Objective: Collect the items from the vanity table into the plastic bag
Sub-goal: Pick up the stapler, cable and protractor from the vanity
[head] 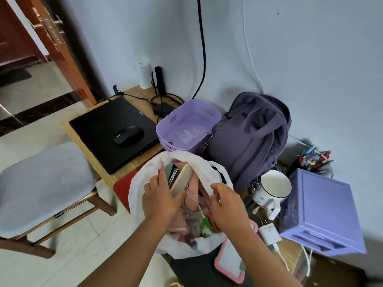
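— Where's the plastic bag?

— Open at the table's front edge, between both hands and already stuffed with small items.

— The left hand?

— Inside the bag's mouth, gripping a flat beige case with darker flat things stacked against it.

— And the right hand?

— At the bag's right rim, fingers curled and pinching the plastic, as far as I can tell.

— What's around them?

— Beyond the left hand, an empty purple basket; farther left, a closed laptop with a mouse on top. Beyond the right hand, a purple backpack. Right of it, a white mug, a charger and a purple drawer box. Just below that wrist, a pink-framed mirror.
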